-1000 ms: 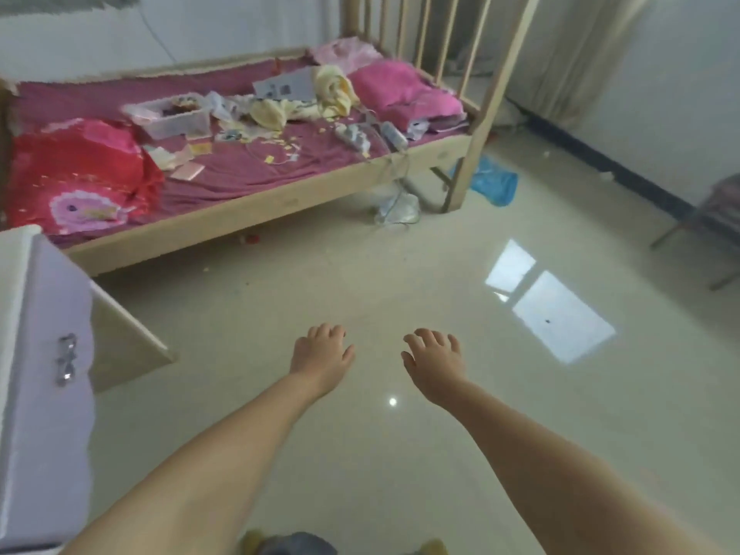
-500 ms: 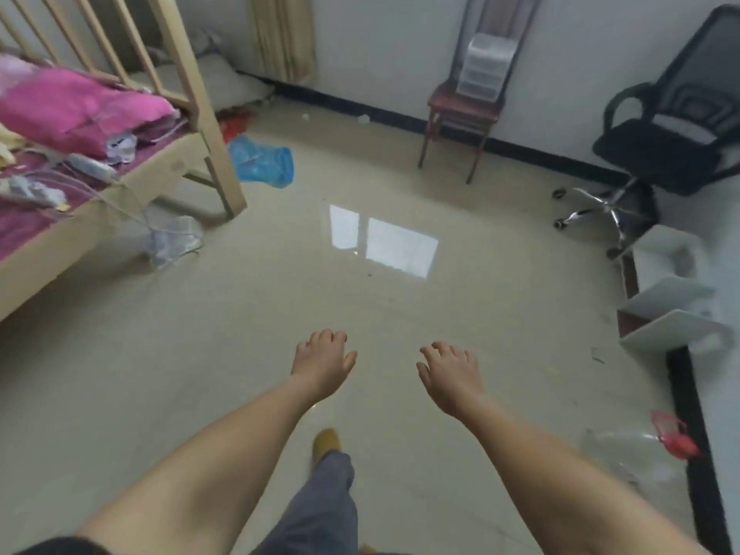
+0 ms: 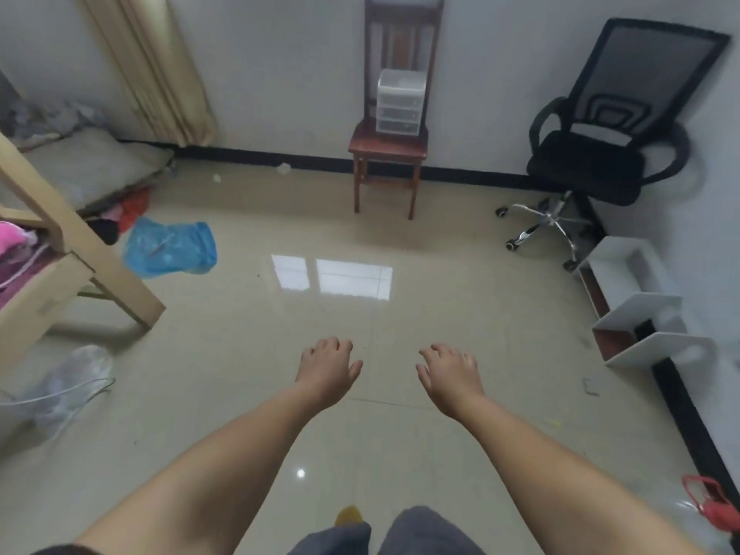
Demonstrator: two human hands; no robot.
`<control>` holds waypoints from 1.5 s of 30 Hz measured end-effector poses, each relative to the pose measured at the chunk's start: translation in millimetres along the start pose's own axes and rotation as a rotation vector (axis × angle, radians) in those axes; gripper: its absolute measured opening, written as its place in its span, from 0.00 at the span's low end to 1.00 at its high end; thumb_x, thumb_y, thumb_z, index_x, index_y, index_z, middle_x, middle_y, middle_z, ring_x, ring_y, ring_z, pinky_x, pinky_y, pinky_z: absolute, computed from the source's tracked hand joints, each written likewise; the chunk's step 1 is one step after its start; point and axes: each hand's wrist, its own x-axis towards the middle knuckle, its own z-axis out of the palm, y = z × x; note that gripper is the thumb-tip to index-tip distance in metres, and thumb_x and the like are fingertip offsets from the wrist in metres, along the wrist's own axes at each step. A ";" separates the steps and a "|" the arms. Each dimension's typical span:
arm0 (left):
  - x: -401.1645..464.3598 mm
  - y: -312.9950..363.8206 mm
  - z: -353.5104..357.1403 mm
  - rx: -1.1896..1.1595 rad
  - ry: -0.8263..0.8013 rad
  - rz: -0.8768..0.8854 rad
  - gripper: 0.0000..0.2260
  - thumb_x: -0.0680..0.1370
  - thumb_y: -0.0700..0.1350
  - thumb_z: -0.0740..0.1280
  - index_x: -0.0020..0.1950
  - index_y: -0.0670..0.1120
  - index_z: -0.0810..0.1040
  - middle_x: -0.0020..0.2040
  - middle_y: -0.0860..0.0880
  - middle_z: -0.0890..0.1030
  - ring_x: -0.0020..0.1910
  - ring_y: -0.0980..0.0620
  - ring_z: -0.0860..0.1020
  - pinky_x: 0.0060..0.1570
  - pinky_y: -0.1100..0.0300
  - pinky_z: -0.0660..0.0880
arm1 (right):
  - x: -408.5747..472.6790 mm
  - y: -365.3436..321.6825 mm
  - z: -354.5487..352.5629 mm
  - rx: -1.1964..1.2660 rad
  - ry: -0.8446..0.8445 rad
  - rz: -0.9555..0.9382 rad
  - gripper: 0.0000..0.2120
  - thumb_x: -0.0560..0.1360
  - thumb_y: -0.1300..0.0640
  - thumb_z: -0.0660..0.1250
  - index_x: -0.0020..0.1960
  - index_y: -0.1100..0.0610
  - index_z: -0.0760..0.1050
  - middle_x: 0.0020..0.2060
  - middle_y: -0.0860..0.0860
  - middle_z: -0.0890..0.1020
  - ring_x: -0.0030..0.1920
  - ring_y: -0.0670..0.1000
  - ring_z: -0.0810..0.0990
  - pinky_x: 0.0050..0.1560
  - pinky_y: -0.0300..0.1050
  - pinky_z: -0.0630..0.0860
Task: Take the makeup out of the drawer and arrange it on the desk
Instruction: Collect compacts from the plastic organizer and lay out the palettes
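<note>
Held nothing in the left grip (image 3: pixel 328 370) or the right grip (image 3: pixel 450 378): both stretched forward over the tiled floor (image 3: pixel 240 354), palms down, fingers loosely apart and slightly curled, touching nothing.

Faced a small clear plastic drawer unit (image 3: pixel 398 102) standing on the seat of a wooden chair (image 3: pixel 388 148) against the far wall, well apart from both grips. Saw no makeup in the open and no counter in view. Judged the makeup, if anywhere here, to be inside that unit.

Judged the likeliest trouble to be the unit itself. Looked light and sat on a bare seat, so could slide or tip off the chair if one drawer were tugged with nothing steadying the body. Could also lose a drawer pulled fully out, and scatter small items across the floor. Noted a glossy floor, with a blue plastic bag (image 3: pixel 170 248) and a clear plastic bag (image 3: pixel 68 382) lying off to the left near the bed frame (image 3: pixel 80 242): a slip risk only if strayed that way.

Counted three shut drawers in the unit; could not tell their contents through the cloudy plastic. Noted a white shelf unit (image 3: pixel 640 314) on the floor by the right wall, with something dark in one compartment, and a red bag (image 3: pixel 708 510) near it, contents not visible.
</note>
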 end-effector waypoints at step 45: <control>1078.5 -90.7 -355.0 0.030 0.058 0.093 0.17 0.80 0.56 0.55 0.64 0.47 0.69 0.61 0.47 0.73 0.61 0.46 0.71 0.56 0.53 0.68 | 1055.9 152.1 -278.6 0.157 -0.048 0.151 0.18 0.81 0.47 0.49 0.68 0.51 0.65 0.67 0.50 0.68 0.68 0.53 0.66 0.70 0.53 0.57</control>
